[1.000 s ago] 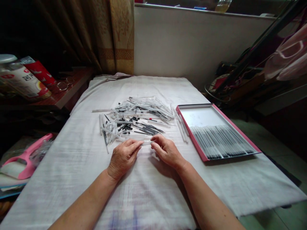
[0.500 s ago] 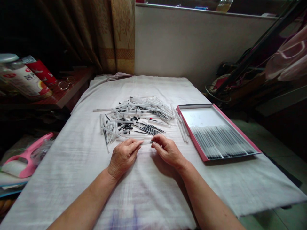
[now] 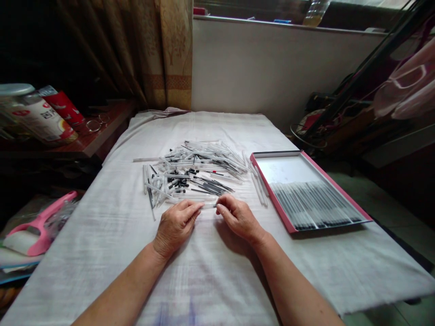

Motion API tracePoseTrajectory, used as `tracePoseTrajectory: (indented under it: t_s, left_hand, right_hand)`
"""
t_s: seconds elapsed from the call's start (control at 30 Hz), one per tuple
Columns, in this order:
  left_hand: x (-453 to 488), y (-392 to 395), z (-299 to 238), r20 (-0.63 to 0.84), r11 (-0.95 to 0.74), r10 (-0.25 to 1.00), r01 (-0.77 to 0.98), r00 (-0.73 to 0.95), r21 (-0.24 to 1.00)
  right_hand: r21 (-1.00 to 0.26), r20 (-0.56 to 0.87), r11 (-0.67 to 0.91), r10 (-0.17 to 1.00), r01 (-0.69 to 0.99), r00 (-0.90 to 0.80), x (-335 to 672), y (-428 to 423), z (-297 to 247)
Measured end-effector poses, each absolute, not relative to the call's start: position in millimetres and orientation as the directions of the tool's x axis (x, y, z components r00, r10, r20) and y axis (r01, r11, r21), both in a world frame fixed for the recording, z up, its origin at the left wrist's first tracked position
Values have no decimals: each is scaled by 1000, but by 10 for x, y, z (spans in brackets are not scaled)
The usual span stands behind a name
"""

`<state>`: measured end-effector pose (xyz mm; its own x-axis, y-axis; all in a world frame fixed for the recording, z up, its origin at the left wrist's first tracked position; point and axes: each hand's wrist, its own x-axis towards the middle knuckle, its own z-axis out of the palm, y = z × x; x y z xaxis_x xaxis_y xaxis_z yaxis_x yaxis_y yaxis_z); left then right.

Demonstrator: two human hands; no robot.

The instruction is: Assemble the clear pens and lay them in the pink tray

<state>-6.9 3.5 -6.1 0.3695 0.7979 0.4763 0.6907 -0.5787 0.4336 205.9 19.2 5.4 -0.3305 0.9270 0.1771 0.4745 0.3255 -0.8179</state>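
Observation:
Between my two hands lies a clear pen barrel (image 3: 208,205), held level just above the cloth. My left hand (image 3: 176,225) pinches its left part between thumb and fingers. At the barrel's right end, my right hand (image 3: 239,216) has thumb and forefinger closed on a small dark end piece, mostly hidden by the fingertips. Just beyond my hands spreads a pile of loose clear pen barrels (image 3: 217,153), thin dark refills (image 3: 213,186) and small black caps (image 3: 178,178). To the right, a pink-edged box (image 3: 277,200) holds a row of clear pens (image 3: 311,203) with black ends.
A white cloth (image 3: 204,280) covers the table. Several loose barrels (image 3: 258,185) lie against the box's left side. On a wooden stand at left are a labelled jar (image 3: 41,118), a red can (image 3: 64,106) and glasses (image 3: 97,123). A pink-handled tape dispenser (image 3: 42,224) sits lower left.
The camera view has shifted slightly, so everything sits a little lower in the picture. Both hands keep the same grip on the pen, with hardly any movement between them.

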Motion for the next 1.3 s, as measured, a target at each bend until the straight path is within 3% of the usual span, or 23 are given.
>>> tracePoseTrajectory:
  t_s: [0.4, 0.47, 0.53, 0.67, 0.8, 0.97, 1.1, 1.2, 1.3]
  left_hand:
    - [-100, 60, -76, 506, -581, 789, 691, 348, 430]
    - [-117, 77, -84, 541, -551, 798, 687, 266, 474]
    - [-138, 102, -97, 534, -470, 838, 650, 115, 598]
    - [-157, 158, -104, 286, -222, 941, 309, -179, 925]
    - [-96, 146, -31, -19, 12, 993, -53, -120, 999]
    - [18, 80, 68, -110, 85, 991, -300, -69, 950]
    - [-61, 133, 90, -77, -8, 977, -398, -198, 917]
    - [-259, 235, 102, 22, -166, 926, -354, -376, 921]
    - [-510, 350, 96, 119, -260, 855, -219, -504, 940]
  right_hand:
    - [-782, 212, 380, 908, 494, -362, 2049, 210, -2]
    - [-822, 213, 333, 932, 462, -292, 2058, 239, -16]
    - [-885, 183, 248, 964, 395, -194, 2075, 276, -33]
    - [-979, 97, 114, 989, 170, -108, 2078, 319, -47]
    - [-995, 33, 49, 982, 82, -187, 1998, 287, -58]
    - [-969, 39, 111, 950, 220, -309, 1900, 216, -111]
    - [-914, 96, 219, 935, 342, -340, 1879, 219, -93]
    - [-824, 156, 320, 922, 468, -355, 1848, 286, -12]
    - [-643, 245, 451, 887, 619, -392, 1727, 411, 92]
